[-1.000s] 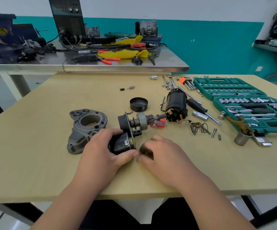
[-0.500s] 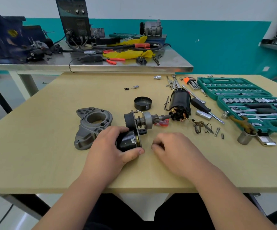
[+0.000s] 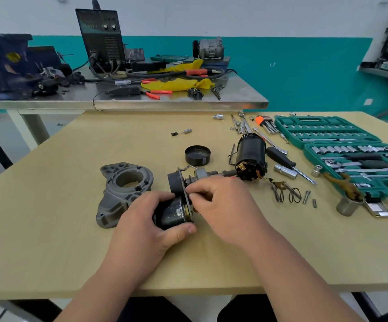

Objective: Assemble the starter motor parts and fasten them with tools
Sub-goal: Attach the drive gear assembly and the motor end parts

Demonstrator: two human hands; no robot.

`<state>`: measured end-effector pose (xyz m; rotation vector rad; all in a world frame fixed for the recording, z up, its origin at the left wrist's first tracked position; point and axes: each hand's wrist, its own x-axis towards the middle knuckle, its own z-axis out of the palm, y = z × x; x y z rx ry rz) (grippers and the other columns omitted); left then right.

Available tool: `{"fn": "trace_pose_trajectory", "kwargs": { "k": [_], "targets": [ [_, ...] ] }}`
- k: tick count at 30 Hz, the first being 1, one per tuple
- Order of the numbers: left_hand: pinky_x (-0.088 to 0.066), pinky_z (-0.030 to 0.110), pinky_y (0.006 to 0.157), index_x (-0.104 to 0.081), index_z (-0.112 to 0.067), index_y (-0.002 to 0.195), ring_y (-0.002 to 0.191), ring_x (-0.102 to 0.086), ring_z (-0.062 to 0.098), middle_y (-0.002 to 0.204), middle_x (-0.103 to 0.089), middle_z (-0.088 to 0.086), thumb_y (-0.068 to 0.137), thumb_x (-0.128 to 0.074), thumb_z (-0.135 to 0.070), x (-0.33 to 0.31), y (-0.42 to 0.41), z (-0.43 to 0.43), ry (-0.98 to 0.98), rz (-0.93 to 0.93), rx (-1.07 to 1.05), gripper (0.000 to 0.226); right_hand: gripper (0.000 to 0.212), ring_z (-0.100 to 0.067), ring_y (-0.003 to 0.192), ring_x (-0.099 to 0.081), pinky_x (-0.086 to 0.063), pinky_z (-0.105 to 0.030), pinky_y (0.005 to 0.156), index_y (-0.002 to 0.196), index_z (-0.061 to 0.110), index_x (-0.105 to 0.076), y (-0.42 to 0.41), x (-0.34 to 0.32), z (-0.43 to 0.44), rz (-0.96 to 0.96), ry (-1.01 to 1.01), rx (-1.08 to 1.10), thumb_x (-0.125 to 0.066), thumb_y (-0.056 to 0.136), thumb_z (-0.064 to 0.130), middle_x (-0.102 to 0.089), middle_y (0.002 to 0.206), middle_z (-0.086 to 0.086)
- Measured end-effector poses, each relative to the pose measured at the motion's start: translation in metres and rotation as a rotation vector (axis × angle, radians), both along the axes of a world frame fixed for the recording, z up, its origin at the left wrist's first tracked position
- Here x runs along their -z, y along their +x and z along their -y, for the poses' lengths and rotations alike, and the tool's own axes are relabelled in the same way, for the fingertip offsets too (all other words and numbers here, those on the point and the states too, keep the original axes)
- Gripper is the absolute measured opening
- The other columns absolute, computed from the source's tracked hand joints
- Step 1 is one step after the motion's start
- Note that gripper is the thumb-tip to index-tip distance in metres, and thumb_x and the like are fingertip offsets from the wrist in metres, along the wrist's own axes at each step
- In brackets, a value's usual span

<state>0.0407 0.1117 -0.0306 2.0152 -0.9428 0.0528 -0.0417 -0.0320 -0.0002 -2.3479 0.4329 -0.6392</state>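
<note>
The black solenoid (image 3: 173,213) with its plate and drive shaft (image 3: 202,175) lies mid-table. My left hand (image 3: 146,219) is wrapped around the solenoid body, thumb under its front edge. My right hand (image 3: 225,205) rests against the plate at the shaft side, fingertips pinched there; what they pinch is hidden. The grey cast housing (image 3: 124,189) lies just left of my left hand. The black armature (image 3: 249,156) sits at the far end of the shaft. A black round cap (image 3: 197,155) lies behind.
An open green socket set (image 3: 350,156) fills the right side, with a black-handled screwdriver (image 3: 288,162), loose sockets (image 3: 348,205), springs and pins (image 3: 290,194) beside it. Hex keys (image 3: 266,123) and bits lie further back. A steel bench (image 3: 142,102) with clutter stands beyond the table.
My right hand has moved up from the tabletop in front of the solenoid to the plate and shaft, and now covers the small red piece. My left hand keeps its hold.
</note>
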Motion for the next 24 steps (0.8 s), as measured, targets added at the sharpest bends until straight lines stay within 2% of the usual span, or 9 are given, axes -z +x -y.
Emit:
{"fn": "trace_pose_trajectory", "kwargs": {
  "k": [4,8,11,15,17,20,24],
  "targets": [
    [-0.036,0.002,0.072,-0.052,-0.048,0.099,0.097,-0.049,-0.014,0.092,-0.059,-0.026,0.046,-0.061,-0.079,0.0,0.002,0.0,-0.001,0.012,-0.011,0.062,0.014,0.006,0.076,-0.062,-0.05,-0.012,0.069,0.092,0.031,-0.071,-0.002,0.007,0.003,0.02,0.191,0.001,-0.064,0.085,0.02,-0.069,0.08,0.018],
    [-0.037,0.002,0.069,-0.056,-0.048,0.094,0.092,-0.053,-0.012,0.088,-0.062,-0.027,0.048,-0.07,-0.079,-0.003,0.004,0.0,-0.018,-0.034,0.004,0.058,0.012,0.003,0.072,-0.065,-0.056,-0.022,0.068,0.091,0.031,-0.072,-0.002,0.012,0.001,0.028,0.314,0.007,-0.064,0.086,0.024,-0.07,0.076,0.016],
    [-0.036,0.002,0.066,-0.056,-0.048,0.09,0.088,-0.055,-0.012,0.089,-0.061,-0.03,0.042,-0.066,-0.076,-0.007,0.009,-0.001,0.006,-0.057,0.025,0.056,0.011,0.007,0.072,-0.063,-0.049,-0.01,0.061,0.091,0.032,-0.072,-0.001,0.012,-0.002,0.037,0.281,0.022,-0.062,0.087,0.027,-0.069,0.075,0.02],
    [-0.035,0.001,0.065,-0.058,-0.044,0.09,0.086,-0.054,-0.012,0.091,-0.06,-0.033,0.043,-0.068,-0.076,-0.007,0.009,-0.001,-0.006,-0.061,0.012,0.057,0.012,0.009,0.077,-0.06,-0.048,-0.009,0.066,0.092,0.031,-0.072,0.001,0.012,-0.005,0.043,0.186,0.044,-0.061,0.087,0.028,-0.068,0.078,0.021],
    [-0.036,0.002,0.068,-0.057,-0.044,0.09,0.088,-0.054,-0.011,0.088,-0.062,-0.026,0.046,-0.075,-0.076,-0.005,0.006,0.0,-0.026,-0.052,0.002,0.058,0.012,0.009,0.079,-0.06,-0.048,-0.009,0.067,0.093,0.031,-0.071,0.002,0.013,-0.006,0.053,0.168,0.057,-0.061,0.087,0.028,-0.068,0.081,0.02],
    [-0.035,0.0,0.07,-0.058,-0.04,0.096,0.093,-0.051,-0.014,0.087,-0.06,-0.023,0.045,-0.072,-0.073,-0.002,0.003,0.0,-0.038,-0.004,-0.026,0.062,0.012,0.012,0.082,-0.058,-0.045,-0.006,0.067,0.094,0.031,-0.072,0.002,0.015,-0.007,0.085,0.193,0.059,-0.062,0.087,0.028,-0.067,0.08,0.024],
    [-0.035,0.0,0.071,-0.061,-0.034,0.099,0.094,-0.05,-0.015,0.089,-0.059,-0.023,0.047,-0.069,-0.073,-0.002,0.002,0.0,-0.037,0.025,-0.018,0.065,0.015,0.012,0.082,-0.06,-0.044,-0.004,0.066,0.093,0.032,-0.074,-0.001,0.015,-0.005,0.106,0.332,0.011,-0.063,0.087,0.024,-0.068,0.083,0.027]
  ]
}}
